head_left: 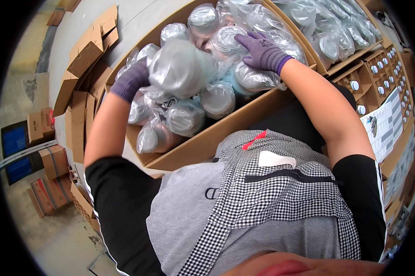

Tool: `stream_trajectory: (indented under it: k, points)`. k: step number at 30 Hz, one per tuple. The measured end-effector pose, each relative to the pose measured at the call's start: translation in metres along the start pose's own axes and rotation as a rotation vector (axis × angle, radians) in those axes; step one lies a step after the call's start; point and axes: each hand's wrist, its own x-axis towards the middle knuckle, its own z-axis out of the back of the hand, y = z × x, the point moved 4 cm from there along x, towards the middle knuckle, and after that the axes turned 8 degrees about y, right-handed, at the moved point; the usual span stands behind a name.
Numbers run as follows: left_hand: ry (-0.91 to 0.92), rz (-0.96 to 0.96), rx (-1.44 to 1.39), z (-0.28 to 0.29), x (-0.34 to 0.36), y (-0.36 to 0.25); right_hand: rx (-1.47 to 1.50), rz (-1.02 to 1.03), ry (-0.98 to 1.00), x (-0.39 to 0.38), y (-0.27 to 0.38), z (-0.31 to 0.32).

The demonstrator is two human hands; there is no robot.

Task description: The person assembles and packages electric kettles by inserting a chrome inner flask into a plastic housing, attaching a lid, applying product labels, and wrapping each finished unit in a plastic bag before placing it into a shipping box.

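A large cardboard box [203, 136] in front of me holds several round containers in clear plastic bags. My left hand [133, 79], in a purple knit glove, grips one bagged container [180, 69] by its left side, above the others; motion blurs it, and my fingertips are partly hidden behind it. In a matching glove, my right hand [265, 53] rests with fingers spread on the wrapped containers at the box's right side. Its fingertips touch a bagged container [228, 40]. Near the front wall lie a bagged pinkish container [156, 138] and a bagged clear-ended one [217, 100].
A second box of bagged items [329, 46] stands at the far right. Beside it is a divided carton [377, 73] with white-capped bottles and a printed sheet [386, 126]. Opened cardboard cartons [85, 55] crowd the left side, with stacked boxes [51, 193] farther out.
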Motion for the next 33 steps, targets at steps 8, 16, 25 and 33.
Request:
stream_trajectory:
  k: [8,16,25,33]
  points:
    - [0.153,-0.23,1.047,0.001,0.14,0.053,0.283,0.134,-0.38,-0.109,-0.003,0.036]
    - [0.497,0.124,0.798,-0.005,0.151,0.112,0.227,-0.116,-0.333,-0.225,0.007,0.045]
    - [0.672,0.047,0.787,-0.031,0.244,0.232,0.216,-0.088,-0.294,-0.222,0.007,0.04]
    - [0.544,0.615,0.538,0.043,0.195,0.04,0.258,-0.132,-0.328,-0.231,0.003,0.039]
